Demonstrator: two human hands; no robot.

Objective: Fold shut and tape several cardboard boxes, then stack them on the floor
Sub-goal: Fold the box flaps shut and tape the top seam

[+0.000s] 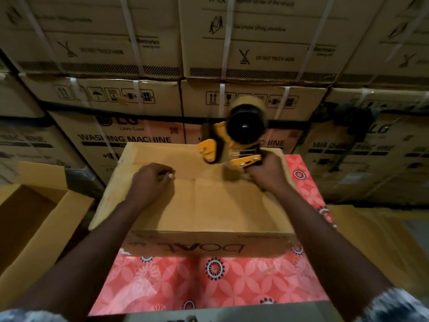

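A closed cardboard box point(204, 205) lies on a table covered with a red flowered cloth point(209, 282). Its top flaps meet along a seam across the middle. My left hand point(151, 182) rests on the top at the left, fingers curled under, knuckles pressing the flap down. My right hand point(267, 173) grips the handle of a yellow and black tape dispenser point(234, 138), which is tilted up above the box's far right edge. A brown tape roll sits on the dispenser.
An open cardboard box point(34, 219) stands at the left, beside the table. Flat cardboard point(380, 240) lies at the right. Stacked washing machine cartons point(130, 108) with white straps form a wall right behind the table.
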